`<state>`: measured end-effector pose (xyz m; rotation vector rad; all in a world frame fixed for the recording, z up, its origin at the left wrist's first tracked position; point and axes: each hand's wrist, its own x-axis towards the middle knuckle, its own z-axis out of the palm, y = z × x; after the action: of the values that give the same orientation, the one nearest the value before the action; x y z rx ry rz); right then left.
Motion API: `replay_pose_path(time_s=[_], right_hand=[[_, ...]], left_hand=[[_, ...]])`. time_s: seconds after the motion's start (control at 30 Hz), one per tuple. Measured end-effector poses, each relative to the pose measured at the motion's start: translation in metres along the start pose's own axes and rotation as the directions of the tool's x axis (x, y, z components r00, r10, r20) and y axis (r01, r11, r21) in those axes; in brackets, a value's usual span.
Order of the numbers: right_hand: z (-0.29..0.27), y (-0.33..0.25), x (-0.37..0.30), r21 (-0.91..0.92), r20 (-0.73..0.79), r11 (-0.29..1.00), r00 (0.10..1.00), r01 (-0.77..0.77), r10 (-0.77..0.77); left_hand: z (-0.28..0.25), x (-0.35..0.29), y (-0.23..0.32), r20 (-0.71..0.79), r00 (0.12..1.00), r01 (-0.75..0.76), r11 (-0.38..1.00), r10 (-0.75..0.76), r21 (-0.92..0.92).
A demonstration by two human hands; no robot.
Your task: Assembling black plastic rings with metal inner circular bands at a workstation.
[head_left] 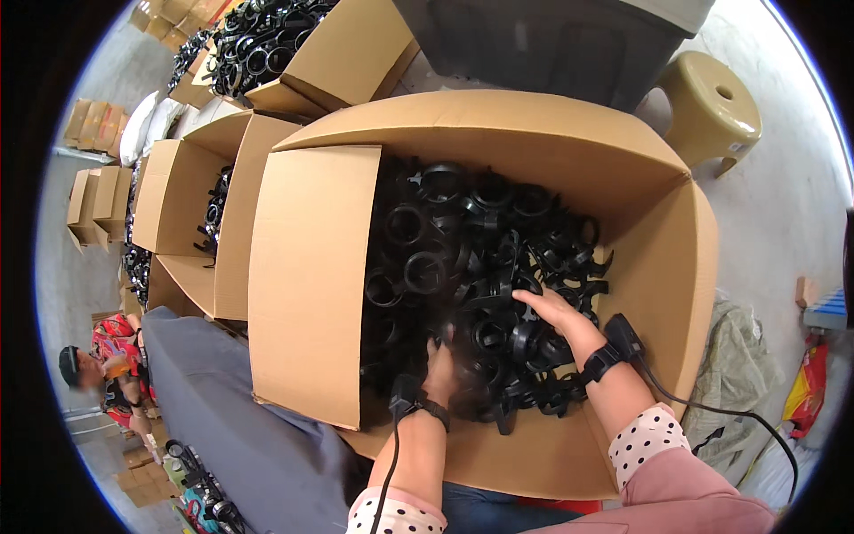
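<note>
Many black rings (480,292) are pointing their axes variously around both hands' fingers (527,297); clamped or apart, I cannot tell.

An open carton (663,294) is heaped with black ring-shaped parts (425,271).
The left hand (439,365) is blurred among the parts; the right hand (556,310) is placed over the heap to its right, and whether anything is gripped cannot be told. A grey bin (543,58) and a beige stool (707,111) are seen beyond, with another carton (242,218) and a grey cloth (240,414) at left.
</note>
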<state>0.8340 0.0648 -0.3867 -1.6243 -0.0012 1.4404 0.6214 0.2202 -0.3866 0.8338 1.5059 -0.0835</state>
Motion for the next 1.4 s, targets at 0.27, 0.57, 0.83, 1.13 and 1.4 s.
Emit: replay_pose_path(time_s=[0.27, 0.57, 0.83, 1.13, 1.4], right_hand=[[-0.002, 0.015, 0.023, 0.144, -0.132, 0.987, 0.990, 0.076, -0.057], [0.032, 0.033, -0.022, 0.202, -0.186, 0.952, 0.963, 0.232, -0.195], [0.055, 0.039, -0.014, -0.391, -0.514, 0.920, 0.833, -0.017, -0.203], [-0.002, 0.050, 0.045, 0.006, -0.427, 0.974, 0.881, 0.228, -0.203], [0.015, 0.051, 0.006, 0.219, -0.166, 0.965, 0.980, 0.144, -0.108]], left_hand=[[0.005, 0.005, 0.002, 0.165, 0.983, -0.088, 0.996, 0.084, 0.017], [0.002, -0.018, 0.010, 0.315, 0.946, -0.061, 0.996, 0.076, -0.057], [0.003, -0.024, 0.006, 0.364, 0.931, -0.014, 0.999, -0.004, 0.046], [0.039, -0.023, 0.020, 0.179, 0.983, 0.005, 0.992, -0.028, 0.126], [0.020, -0.038, 0.017, 0.325, 0.945, 0.019, 0.999, -0.027, 0.029]])
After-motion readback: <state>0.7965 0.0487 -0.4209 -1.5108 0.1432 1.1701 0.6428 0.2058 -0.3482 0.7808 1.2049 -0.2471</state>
